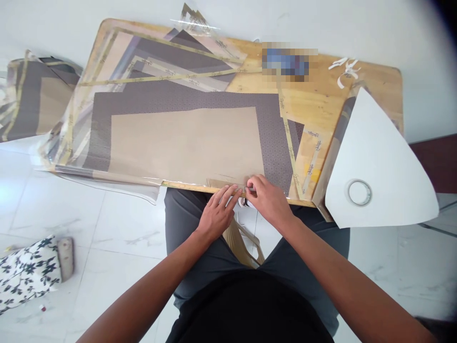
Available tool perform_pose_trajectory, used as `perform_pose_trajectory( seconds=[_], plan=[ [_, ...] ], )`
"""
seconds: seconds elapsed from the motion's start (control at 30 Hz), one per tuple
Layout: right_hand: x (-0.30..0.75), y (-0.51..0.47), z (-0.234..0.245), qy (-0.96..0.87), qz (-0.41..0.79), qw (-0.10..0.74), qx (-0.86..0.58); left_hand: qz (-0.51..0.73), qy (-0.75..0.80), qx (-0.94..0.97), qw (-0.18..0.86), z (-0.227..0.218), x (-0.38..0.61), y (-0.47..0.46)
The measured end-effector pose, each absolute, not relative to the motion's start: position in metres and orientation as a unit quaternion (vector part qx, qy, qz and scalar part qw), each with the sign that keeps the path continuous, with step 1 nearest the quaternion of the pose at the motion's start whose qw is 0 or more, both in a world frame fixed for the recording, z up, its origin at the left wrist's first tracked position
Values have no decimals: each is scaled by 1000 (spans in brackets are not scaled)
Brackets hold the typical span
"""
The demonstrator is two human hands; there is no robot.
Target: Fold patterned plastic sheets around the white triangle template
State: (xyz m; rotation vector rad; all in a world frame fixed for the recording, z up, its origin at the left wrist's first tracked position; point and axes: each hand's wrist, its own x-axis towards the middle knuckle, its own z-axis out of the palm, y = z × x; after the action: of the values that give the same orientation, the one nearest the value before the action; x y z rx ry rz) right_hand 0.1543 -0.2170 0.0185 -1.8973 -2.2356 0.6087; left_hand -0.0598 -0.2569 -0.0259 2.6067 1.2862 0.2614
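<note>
My left hand rests at the table's front edge, its stretched fingers pressing on a small folded strip of the clear plastic film. Close beside its fingertips, my right hand is closed in a pinch at the same edge. What lies between those right fingers is too small to make out. Beyond both hands spreads a tan sheet with a dark patterned border, lying under the clear film, which carries gold printed bands. Part of the film's front edge is hidden by my hands.
A white curved panel lies over the table's right end, with a tape roll on it. White scraps and a blurred blue object lie at the back of the wooden table. A floral cloth is on the floor.
</note>
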Motion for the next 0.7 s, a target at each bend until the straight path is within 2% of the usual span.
perform_pose_trajectory(
  seconds=[0.27, 0.7],
  plan=[
    [154, -209, 21, -755, 218, 43, -617, 87, 429, 890, 125, -28, -56, -254],
    [157, -213, 16, -740, 219, 83, -630, 105, 433, 888, 109, -32, -55, -255]
  ],
)
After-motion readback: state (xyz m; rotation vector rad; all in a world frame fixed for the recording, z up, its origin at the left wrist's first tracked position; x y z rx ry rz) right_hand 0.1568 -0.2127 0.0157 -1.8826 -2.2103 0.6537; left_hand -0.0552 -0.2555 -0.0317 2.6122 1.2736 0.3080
